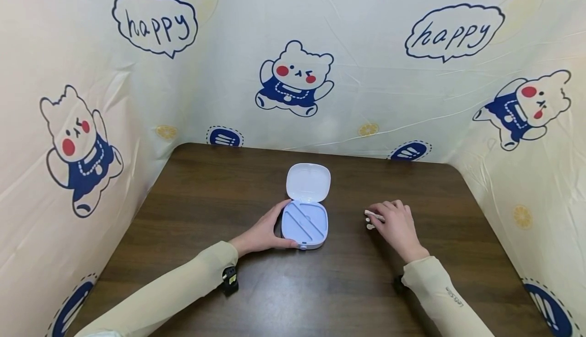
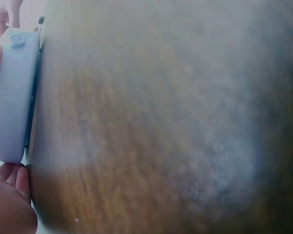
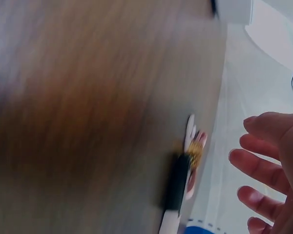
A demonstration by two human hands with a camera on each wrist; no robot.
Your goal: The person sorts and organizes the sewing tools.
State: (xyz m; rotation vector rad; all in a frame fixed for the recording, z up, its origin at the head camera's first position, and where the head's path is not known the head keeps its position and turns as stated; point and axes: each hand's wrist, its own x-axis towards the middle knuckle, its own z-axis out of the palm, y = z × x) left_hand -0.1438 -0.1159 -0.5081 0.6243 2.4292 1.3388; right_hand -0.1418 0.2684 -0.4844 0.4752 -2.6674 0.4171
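Note:
My left hand grips a small light-blue hinged case from its left side, thumb at the front and fingers toward the back. Its whitish lid stands open at the rear, and diagonal ribs cross the inside. In the left wrist view, the case shows a round front button. To the right, my right hand is over several small slim things with white ends. The right wrist view shows those things with black and gold parts, apart from my loosely bent fingers.
The dark wooden table carries the case and the small things. A pale cloth printed with bears and "happy" bubbles surrounds its back and sides. Black wrist cameras sit at both cuffs.

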